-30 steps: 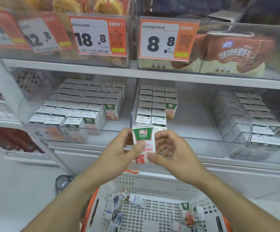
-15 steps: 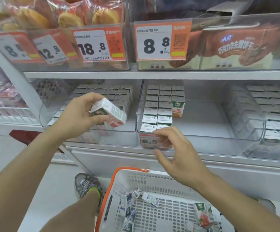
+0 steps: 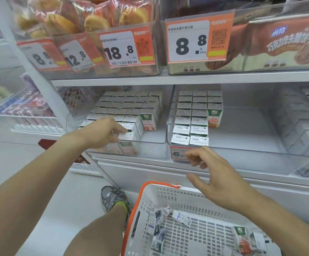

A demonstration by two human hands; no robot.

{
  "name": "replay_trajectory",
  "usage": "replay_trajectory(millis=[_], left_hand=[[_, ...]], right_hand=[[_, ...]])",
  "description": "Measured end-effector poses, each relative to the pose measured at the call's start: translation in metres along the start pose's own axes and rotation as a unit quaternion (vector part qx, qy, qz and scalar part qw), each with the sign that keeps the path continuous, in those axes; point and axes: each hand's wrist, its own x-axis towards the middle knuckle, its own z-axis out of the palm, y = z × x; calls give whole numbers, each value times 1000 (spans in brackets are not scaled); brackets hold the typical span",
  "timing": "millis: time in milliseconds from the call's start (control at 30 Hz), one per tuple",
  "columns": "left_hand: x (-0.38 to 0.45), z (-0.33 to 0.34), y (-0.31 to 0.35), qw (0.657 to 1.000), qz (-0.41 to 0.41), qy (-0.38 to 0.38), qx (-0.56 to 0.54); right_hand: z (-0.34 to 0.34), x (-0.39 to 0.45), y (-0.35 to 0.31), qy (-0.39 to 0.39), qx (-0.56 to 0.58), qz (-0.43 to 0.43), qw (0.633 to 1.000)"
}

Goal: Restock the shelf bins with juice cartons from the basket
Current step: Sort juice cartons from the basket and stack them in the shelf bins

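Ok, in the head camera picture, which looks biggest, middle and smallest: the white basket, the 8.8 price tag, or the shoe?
1. white basket, by far the biggest here.
2. 8.8 price tag.
3. shoe, smallest, though partly hidden behind a leg, so tag versus shoe is not certain.

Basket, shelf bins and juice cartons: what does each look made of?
Basket: white moulded plastic, matte, judging by its perforated lattice walls, with an orange rim. Bins: clear rigid plastic, probably acrylic; cartons show through the glossy front wall. Cartons: printed coated paperboard, by their sharp folded edges and flat tops, though the coating is a guess.
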Motion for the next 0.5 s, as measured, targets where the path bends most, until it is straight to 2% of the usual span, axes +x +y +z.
replay_trajectory(millis=[167,233,300,367,400,433,500], left_hand=[[-2,8,0,1000,-12,-3,11],[-9,13,1,1000,-16,21,13],[-20,21,9,993,5,116,-16],[-38,32,33,967,51,229,-97],[-47,39,50,955,71,248,-145],[-54,47,68,950,84,232,-194],[-61,70,98,950,98,128,-267]], right_hand=[[1,1,2,-25,-8,6,1000],[1,1,3,-29,-9,7,999],[1,0,3,-31,-6,10,999],[2,0,4,-36,-3,14,999],[2,0,5,-42,-3,20,999],[3,0,7,-52,-2,30,998],[6,-1,13,-82,-4,59,995]])
